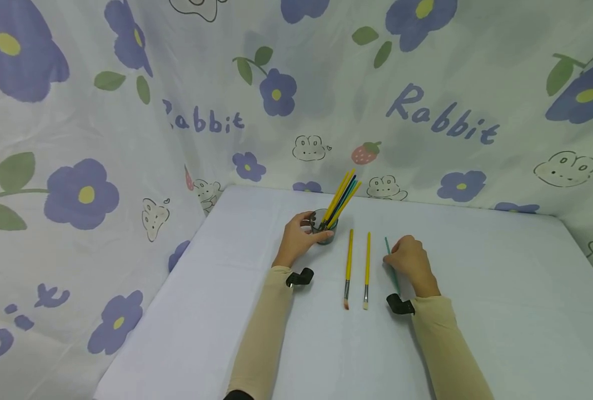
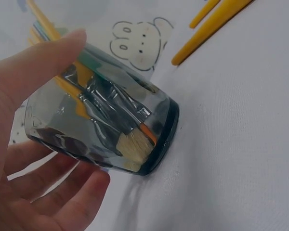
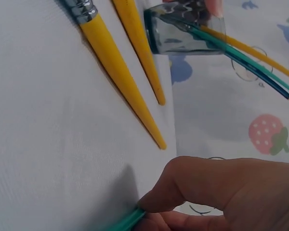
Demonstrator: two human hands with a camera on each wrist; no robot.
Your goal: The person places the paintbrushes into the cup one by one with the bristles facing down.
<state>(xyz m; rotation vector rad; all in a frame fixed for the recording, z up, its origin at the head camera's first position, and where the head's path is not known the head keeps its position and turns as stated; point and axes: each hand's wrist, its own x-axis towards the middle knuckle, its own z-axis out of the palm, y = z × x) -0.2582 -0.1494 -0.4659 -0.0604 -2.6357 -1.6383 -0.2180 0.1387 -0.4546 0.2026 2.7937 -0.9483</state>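
Note:
My left hand [image 1: 298, 240] grips a clear glass cup [image 1: 324, 238], thumb on one side and fingers round the other. Several paintbrushes [image 2: 106, 103] with yellow, green and dark blue handles lean in the cup, bristles down at its base. In my right hand [image 1: 412, 261] a thin green-handled paintbrush [image 1: 394, 278] is pinched between thumb and fingers, close over the table. The right wrist view shows only a short green piece of it by the thumb. Two yellow paintbrushes [image 1: 348, 266] lie side by side between the hands, bristles toward me.
A white cloth covers the table [image 1: 516, 289]. Behind it and along the left hangs a patterned curtain [image 1: 316, 78] with flowers, rabbits and a strawberry. A black wrist camera [image 1: 400, 304] sits by the right cuff and another [image 1: 300, 276] by the left.

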